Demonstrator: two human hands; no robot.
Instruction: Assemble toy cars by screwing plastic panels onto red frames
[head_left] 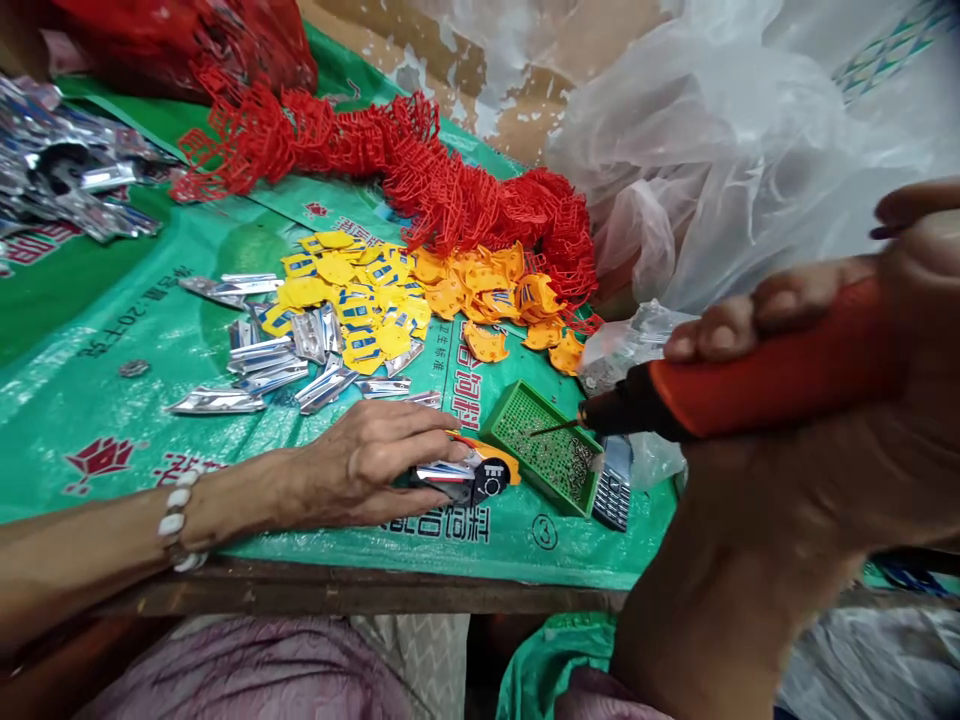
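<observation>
My left hand [382,460], with a beaded bracelet at the wrist, is closed around a small toy car [480,475] with orange, silver and black parts, low over the green sheet. On the right, my right hand [810,350] grips a red and black electric screwdriver [765,360]. Its thin bit [556,429] points left over a green tray [551,495]. That tray has a perforated top, with small screws [581,465] gathered toward its near right end. The car sits just left of the tray.
Yellow stickered pieces [382,300] and orange pieces [495,285] lie beyond my left hand, beside silver parts [262,360]. Red plastic frames [465,200] form a long heap behind. A dark keypad phone [613,490] touches the tray's right side. Clear plastic bags [697,150] bulge at back right.
</observation>
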